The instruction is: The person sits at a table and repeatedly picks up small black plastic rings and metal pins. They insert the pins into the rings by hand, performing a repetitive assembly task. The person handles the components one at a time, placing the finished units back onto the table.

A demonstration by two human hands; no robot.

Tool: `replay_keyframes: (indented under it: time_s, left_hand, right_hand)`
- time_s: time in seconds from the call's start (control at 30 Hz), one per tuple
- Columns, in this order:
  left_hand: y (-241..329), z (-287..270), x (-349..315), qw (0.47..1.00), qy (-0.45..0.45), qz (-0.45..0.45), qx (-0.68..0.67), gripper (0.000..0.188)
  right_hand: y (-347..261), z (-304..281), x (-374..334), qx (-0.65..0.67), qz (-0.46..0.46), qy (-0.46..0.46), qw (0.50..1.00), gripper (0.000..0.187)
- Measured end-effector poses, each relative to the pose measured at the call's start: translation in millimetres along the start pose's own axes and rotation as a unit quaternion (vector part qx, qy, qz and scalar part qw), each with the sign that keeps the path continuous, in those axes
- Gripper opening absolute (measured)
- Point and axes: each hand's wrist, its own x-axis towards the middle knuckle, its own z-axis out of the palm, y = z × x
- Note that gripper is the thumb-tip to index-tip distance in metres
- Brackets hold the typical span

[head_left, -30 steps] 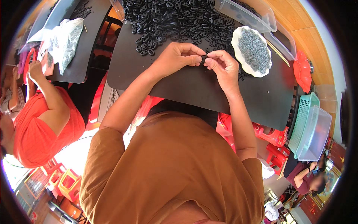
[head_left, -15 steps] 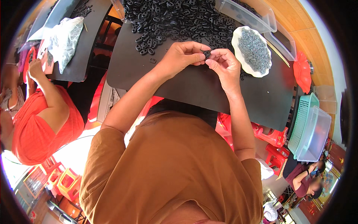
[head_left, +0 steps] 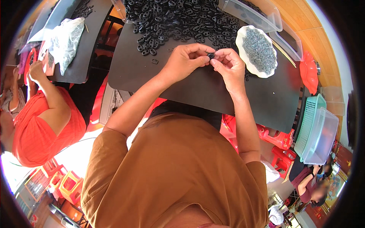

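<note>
Over the dark table point(head_left: 182, 89), my left hand point(head_left: 189, 60) and my right hand point(head_left: 229, 65) meet fingertip to fingertip. Between them they pinch a small black oval part point(head_left: 211, 55), partly covered by the fingers. It resembles the black plastic parts with holes point(head_left: 171, 19) heaped just beyond my hands. Close by my right hand stands a white scalloped dish point(head_left: 245, 41) full of small grey metal pins or screws point(head_left: 259, 51). A small thin black piece point(head_left: 154, 61) lies alone to the left of my left hand.
Clear plastic bins point(head_left: 253, 15) and thin sticks point(head_left: 283, 52) are at the far right, with a red scalloped dish point(head_left: 308, 74) beyond. Green and clear baskets point(head_left: 310, 121) stand off the table's right side. At left, a person in red point(head_left: 49, 121) sits by another table holding a plastic bag point(head_left: 68, 41).
The black part has turned slightly between my fingertips. My hands stay in nearly the same place.
</note>
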Motion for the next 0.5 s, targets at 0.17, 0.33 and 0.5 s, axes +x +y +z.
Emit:
replay_keyframes:
  time_s: [0.17,0.33,0.5]
  left_hand:
    - [-0.7,1.9,-0.1,1.0,0.003,0.007,0.029,0.023]
    - [-1.2,4.1,-0.2,1.0,0.01,0.0,-0.001,0.019]
    - [-1.6,6.2,-0.3,1.0,0.006,0.005,0.011,0.017]
  right_hand:
    - [-0.8,-0.6,-0.4,-0.018,0.018,0.008,1.0,0.018]
    - [-1.5,1.1,-0.4,-0.023,0.005,0.013,1.0,0.019]
    - [0.1,3.3,-0.9,-0.049,-0.006,0.031,0.998,0.021]
